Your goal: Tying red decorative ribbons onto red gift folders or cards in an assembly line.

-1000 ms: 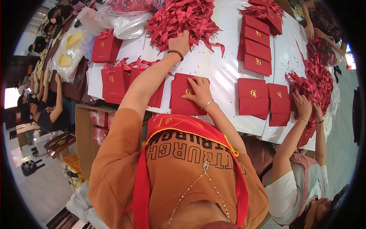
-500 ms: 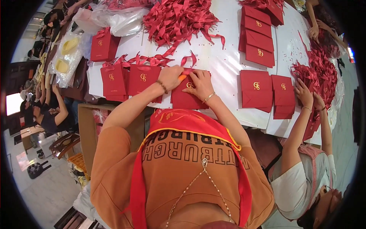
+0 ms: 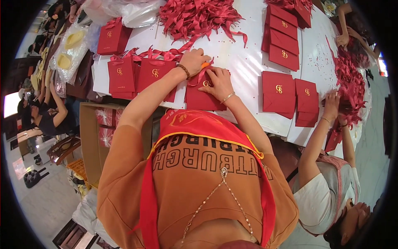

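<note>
A red paper bag (image 3: 203, 99) with a gold emblem lies flat at the table edge in front of me, apparently on top of others. A red ribbon (image 3: 201, 77) runs over its upper part. My left hand (image 3: 194, 63) is closed around a small orange tool (image 3: 205, 65) at the bag's top edge; its working end is hidden, so its kind is unclear. Resting on the bag's right side, my right hand (image 3: 220, 84) has thumb and fingers spread, with fingertips close to the ribbon.
More red bags (image 3: 155, 74) with ribbon handles lie to the left, and several flat bags (image 3: 278, 92) to the right. A heap of red ribbons (image 3: 199, 18) lies at the back. At right, a co-worker's hands (image 3: 331, 106) reach into another ribbon pile (image 3: 350, 79). An open cardboard box (image 3: 89, 141) stands left below the table.
My left hand has moved slightly up and away from the bag with the orange tool. The ribbon now lies over the bag instead of looping above it. My right hand stays on the bag.
</note>
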`<state>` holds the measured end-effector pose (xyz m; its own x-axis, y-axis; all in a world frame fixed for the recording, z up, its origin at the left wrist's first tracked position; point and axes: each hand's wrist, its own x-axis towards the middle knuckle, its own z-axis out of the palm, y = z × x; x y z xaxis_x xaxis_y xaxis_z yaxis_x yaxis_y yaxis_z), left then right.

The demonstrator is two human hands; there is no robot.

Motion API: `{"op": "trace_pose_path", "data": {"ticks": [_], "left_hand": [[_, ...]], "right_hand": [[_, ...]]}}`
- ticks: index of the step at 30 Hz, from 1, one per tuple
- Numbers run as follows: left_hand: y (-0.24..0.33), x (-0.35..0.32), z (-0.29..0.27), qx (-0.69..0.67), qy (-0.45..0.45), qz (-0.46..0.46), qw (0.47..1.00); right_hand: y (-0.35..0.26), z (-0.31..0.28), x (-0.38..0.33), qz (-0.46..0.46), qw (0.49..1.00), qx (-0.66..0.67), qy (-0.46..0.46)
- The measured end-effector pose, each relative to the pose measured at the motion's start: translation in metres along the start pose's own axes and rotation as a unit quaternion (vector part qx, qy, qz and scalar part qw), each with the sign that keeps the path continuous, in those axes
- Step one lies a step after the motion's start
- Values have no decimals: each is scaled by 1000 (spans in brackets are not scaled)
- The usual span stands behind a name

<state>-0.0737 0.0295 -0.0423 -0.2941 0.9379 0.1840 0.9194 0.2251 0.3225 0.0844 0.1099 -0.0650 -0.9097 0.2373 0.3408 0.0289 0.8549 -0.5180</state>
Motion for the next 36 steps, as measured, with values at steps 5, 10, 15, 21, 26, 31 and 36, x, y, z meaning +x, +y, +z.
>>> {"op": "trace_pose_path", "data": {"ticks": [5,10,15,21,26,31,36], "left_hand": [[-12,7,5,-72,-1,37,997],[-25,0,-80,-527,90,-228,814],[-14,-29,-140,-686,121,-123,707],[12,-47,-125,-572,15,-245,782],[35,-58,-56,-585,-140,-298,741],[42,-62,-24,-414,-113,-346,834],[41,-66,-15,-298,-20,-239,924]], "right_hand": [[-1,-2,-1,21,1000,1,-17],[-10,-14,-2,35,998,-43,10],[-17,-28,8,48,993,-109,-9],[-10,-30,18,138,982,58,-118],[-8,-26,14,118,987,38,-104],[-5,-27,18,143,975,40,-167],[-2,-30,21,177,955,77,-225]]}}
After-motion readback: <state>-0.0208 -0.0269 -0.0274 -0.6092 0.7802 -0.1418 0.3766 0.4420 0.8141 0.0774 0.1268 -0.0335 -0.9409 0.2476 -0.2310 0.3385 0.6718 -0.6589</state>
